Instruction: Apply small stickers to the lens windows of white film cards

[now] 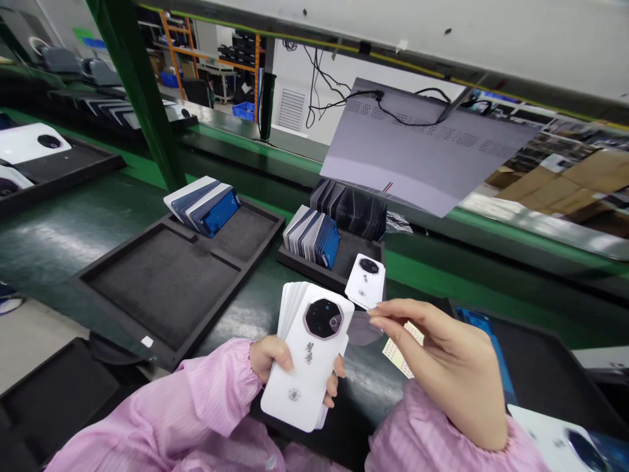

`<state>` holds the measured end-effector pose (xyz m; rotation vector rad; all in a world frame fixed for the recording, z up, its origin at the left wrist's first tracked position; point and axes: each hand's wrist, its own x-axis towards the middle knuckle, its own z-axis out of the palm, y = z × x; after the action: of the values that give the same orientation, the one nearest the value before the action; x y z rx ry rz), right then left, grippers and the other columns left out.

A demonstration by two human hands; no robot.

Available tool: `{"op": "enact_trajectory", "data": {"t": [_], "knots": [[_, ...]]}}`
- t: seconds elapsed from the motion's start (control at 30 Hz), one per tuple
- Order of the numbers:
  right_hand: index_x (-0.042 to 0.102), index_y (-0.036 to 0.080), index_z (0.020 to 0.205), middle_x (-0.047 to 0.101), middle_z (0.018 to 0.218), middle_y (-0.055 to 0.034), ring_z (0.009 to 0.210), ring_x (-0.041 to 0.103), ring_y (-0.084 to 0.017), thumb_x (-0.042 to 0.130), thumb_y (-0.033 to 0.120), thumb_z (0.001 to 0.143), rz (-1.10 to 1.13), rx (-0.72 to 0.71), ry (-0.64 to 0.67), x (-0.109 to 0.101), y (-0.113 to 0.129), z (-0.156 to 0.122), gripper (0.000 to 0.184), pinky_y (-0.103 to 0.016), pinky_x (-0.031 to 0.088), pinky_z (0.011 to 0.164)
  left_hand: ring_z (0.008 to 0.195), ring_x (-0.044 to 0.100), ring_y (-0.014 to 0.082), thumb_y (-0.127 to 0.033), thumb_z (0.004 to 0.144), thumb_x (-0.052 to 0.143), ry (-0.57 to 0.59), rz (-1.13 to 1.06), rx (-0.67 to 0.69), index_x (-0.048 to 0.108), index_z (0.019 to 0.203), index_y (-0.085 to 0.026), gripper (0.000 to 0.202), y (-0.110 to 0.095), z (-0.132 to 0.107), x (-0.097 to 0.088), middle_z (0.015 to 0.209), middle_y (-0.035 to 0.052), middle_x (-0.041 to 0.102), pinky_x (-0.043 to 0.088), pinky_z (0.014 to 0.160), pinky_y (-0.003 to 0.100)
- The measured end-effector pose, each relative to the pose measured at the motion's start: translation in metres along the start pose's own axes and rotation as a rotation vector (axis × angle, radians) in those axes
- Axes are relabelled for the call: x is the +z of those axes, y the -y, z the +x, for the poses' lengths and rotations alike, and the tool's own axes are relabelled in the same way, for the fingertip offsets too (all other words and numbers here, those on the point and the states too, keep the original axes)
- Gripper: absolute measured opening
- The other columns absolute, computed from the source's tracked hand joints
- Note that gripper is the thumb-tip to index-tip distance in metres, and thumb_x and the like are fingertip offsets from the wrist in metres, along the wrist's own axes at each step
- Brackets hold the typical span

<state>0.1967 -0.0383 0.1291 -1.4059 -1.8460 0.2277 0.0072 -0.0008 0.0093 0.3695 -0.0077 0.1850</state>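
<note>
My left hand (275, 357) grips a fanned stack of white phone back covers (295, 387), thumb on the front and fingertips round the far edge. The top cover has a large dark round camera window, dark lettering and a small round emblem. Just right of the stack is my right hand (437, 354), with thumb and forefinger pinched together. A greyish see-through patch shows by its fingertips; whether they hold it is unclear. Beyond them, another white back cover (362, 285) lies at the corner of a small black tray (361, 246). Under the right hand is a yellowish label sheet (397, 357), partly hidden.
The small tray holds upright covers (307, 233) and dark dividers (348, 206). Left of it, a larger black tray (162, 295) carries a leaning row of covers (201, 203). More trays flank both sides. A grey panel (422, 151) hangs over the bench beside a green post (140, 92).
</note>
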Motion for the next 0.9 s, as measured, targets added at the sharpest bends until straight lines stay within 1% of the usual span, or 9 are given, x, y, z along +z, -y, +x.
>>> {"op": "enact_trajectory", "data": {"t": [0.2,0.27,0.33,0.4,0.47,0.5,0.6,0.7,0.9], "knots": [[0.063,0.023,0.088,0.067,0.079,0.0012,0.069,0.062,-0.013,0.063,0.016,0.079,0.067,0.034,-0.082,0.001,-0.009,-0.005,0.012,-0.023,0.049,0.063,0.084,0.061,0.0245,-0.017,0.044,0.048,0.046,-0.037,0.007,0.056,0.107,-0.001,0.066,0.003,-0.001,-0.004,0.09,0.0125,0.065,0.043,0.078,0.037],[0.061,0.023,0.089,0.066,0.08,0.0008,0.071,0.062,-0.013,0.062,0.014,0.079,0.095,0.021,-0.054,-0.004,-0.01,-0.004,0.013,-0.023,0.05,0.063,0.084,0.061,0.0253,-0.018,0.044,0.046,0.048,-0.033,0.019,0.056,0.108,-0.001,0.066,0.003,-0.001,-0.003,0.09,0.0127,0.065,0.043,0.077,0.038],[0.06,0.023,0.089,0.066,0.08,0.0015,0.074,0.063,-0.012,0.059,0.012,0.08,0.125,-0.076,0.14,-0.01,-0.005,-0.001,0.014,-0.021,0.05,0.065,0.084,0.061,0.0255,-0.018,0.044,0.045,0.042,-0.031,0.029,0.057,0.107,-0.002,0.067,0.003,0.0,-0.001,0.089,0.0127,0.066,0.044,0.076,0.038],[0.058,0.022,0.088,0.066,0.077,0.0032,0.073,0.063,-0.011,0.056,0.01,0.081,0.163,-0.236,0.464,-0.013,0.004,0.001,0.014,-0.023,0.051,0.079,0.082,0.062,0.0252,-0.018,0.043,0.044,0.031,-0.027,0.041,0.058,0.106,-0.002,0.066,0.003,0.0,0.0,0.087,0.0122,0.067,0.044,0.076,0.037],[0.059,0.021,0.084,0.065,0.072,0.0042,0.068,0.063,-0.01,0.052,0.01,0.083,0.165,-0.346,0.724,-0.009,0.014,-0.001,0.012,-0.03,0.042,0.098,0.08,0.062,0.0254,-0.018,0.043,0.044,0.019,-0.008,0.048,0.06,0.103,-0.004,0.063,0.003,-0.001,0.0,0.086,0.0123,0.068,0.045,0.073,0.036],[0.059,0.02,0.08,0.064,0.068,0.0045,0.064,0.062,-0.009,0.05,0.011,0.084,0.15,-0.371,0.783,-0.003,0.018,-0.005,0.013,-0.034,0.036,0.105,0.077,0.063,0.0257,-0.018,0.043,0.045,0.003,0.014,0.062,0.062,0.1,-0.005,0.061,0.004,-0.001,-0.001,0.084,0.0124,0.069,0.045,0.071,0.036],[0.058,0.02,0.071,0.059,0.059,0.0054,0.053,0.057,-0.01,0.042,0.013,0.085,0.095,-0.378,0.776,0.019,0.022,-0.019,0.023,-0.041,0.027,0.11,0.074,0.064,0.0269,-0.016,0.043,0.045,-0.098,0.082,0.144,0.065,0.093,-0.007,0.055,0.006,-0.003,-0.006,0.08,0.0116,0.07,0.045,0.067,0.035],[0.06,0.022,0.073,0.06,0.06,0.0058,0.054,0.059,-0.01,0.043,0.011,0.084,0.126,-0.309,0.729,0.038,0.018,-0.029,0.023,-0.045,0.027,0.109,0.08,0.064,0.0295,-0.013,0.04,0.045,-0.162,0.11,0.211,0.066,0.091,-0.006,0.055,0.008,-0.002,-0.009,0.081,0.0104,0.071,0.045,0.069,0.036],[0.062,0.029,0.099,0.062,0.062,0.0075,0.068,0.067,-0.013,0.046,0.005,0.082,0.189,-0.149,0.701,0.049,0.01,-0.028,0.033,-0.036,0.049,0.092,0.087,0.062,0.0337,-0.01,0.036,0.043,-0.182,0.121,0.239,0.065,0.094,-0.004,0.062,0.008,0.0,-0.007,0.086,0.0097,0.07,0.045,0.072,0.04]]}}
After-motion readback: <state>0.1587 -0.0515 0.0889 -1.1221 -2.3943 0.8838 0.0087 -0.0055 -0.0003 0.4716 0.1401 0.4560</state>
